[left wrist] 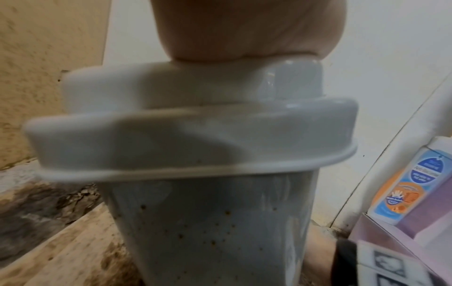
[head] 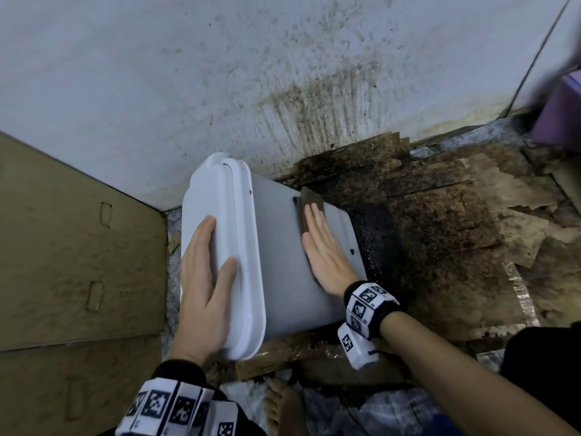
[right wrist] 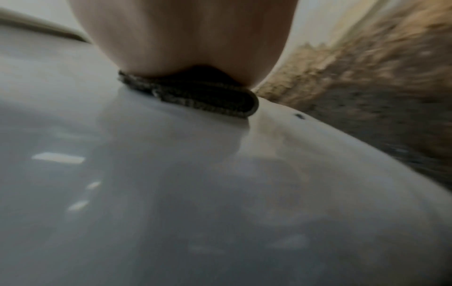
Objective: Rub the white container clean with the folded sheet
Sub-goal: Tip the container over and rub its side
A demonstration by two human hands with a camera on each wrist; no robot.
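A white lidded container (head: 283, 262) leans tilted on the dirty floor beside the wall, lid end toward the left. My left hand (head: 204, 278) lies flat on the lid (head: 220, 215), fingers straight, thumb over the lid's raised edge. My right hand (head: 323, 247) presses a dark folded sheet (head: 311, 199) flat against the container's side, with its fingers straight. The right wrist view shows the folded sheet (right wrist: 195, 96) squeezed between my palm and the glossy white side (right wrist: 171, 193). In the left wrist view the container (left wrist: 208, 222) carries small brown specks below the lid rim.
A stained wall (head: 220, 73) rises behind the container. Soaked, mouldy cardboard (head: 440, 215) covers the floor to the right. A tan cardboard panel (head: 63, 247) stands at left. A purple box (head: 559, 114) sits at far right; my bare foot (head: 283, 407) is below.
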